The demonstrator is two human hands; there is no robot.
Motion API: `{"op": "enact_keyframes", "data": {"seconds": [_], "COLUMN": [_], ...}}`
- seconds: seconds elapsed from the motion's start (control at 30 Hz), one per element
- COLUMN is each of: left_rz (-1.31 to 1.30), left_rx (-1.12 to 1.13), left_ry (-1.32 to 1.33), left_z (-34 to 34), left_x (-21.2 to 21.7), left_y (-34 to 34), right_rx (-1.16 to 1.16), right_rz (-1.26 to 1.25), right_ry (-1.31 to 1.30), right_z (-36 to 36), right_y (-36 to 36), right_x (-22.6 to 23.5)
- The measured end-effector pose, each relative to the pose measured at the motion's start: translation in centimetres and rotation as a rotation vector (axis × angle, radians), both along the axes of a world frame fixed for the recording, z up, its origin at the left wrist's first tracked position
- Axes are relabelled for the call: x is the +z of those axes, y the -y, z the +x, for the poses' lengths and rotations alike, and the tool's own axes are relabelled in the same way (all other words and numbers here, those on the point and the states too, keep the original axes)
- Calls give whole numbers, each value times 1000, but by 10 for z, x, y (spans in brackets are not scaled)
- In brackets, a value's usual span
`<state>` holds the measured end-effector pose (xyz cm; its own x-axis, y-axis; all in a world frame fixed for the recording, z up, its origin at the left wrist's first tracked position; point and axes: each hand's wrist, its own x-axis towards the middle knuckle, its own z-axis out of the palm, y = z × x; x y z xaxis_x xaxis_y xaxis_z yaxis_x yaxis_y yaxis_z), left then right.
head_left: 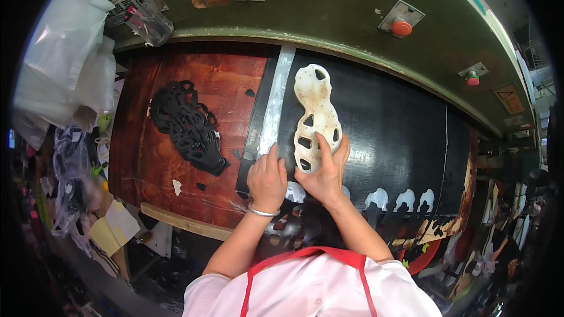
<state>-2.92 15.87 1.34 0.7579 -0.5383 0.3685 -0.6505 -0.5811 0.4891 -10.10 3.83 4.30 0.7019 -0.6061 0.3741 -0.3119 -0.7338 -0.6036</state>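
Observation:
A cream-white, sole-shaped plate with several cut-out holes and brownish stains lies lengthwise on a black sheet. My right hand grips its near end, thumb on top and fingers along the right edge. To the left of it my left hand rests by the near end of a pale strip, its fingers stretched forward with nothing seen in them. A bracelet circles the left wrist. Farther left, a heap of black perforated pieces sits on the reddish-brown board.
A green machine beam spans the far side, bearing a red push button. Plastic bags hang at far left near a clear cup of tools. Arched cut-outs line the sheet's near edge. Small scraps lie about.

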Motion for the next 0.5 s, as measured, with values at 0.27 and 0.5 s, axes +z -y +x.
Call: {"op": "enact_keyframes", "data": {"seconds": [0.27, 0.5], "left_rz": [29, -144], "left_rx": [0, -57], "left_ry": [35, -108], "left_z": [20, 79], "left_x": [-5, 1], "left_y": [21, 64], "right_rx": [-9, -43], "right_rz": [33, 244], "right_ry": [-26, 141], "right_z": [14, 23], "right_y": [22, 140], "right_x": [-10, 6]}}
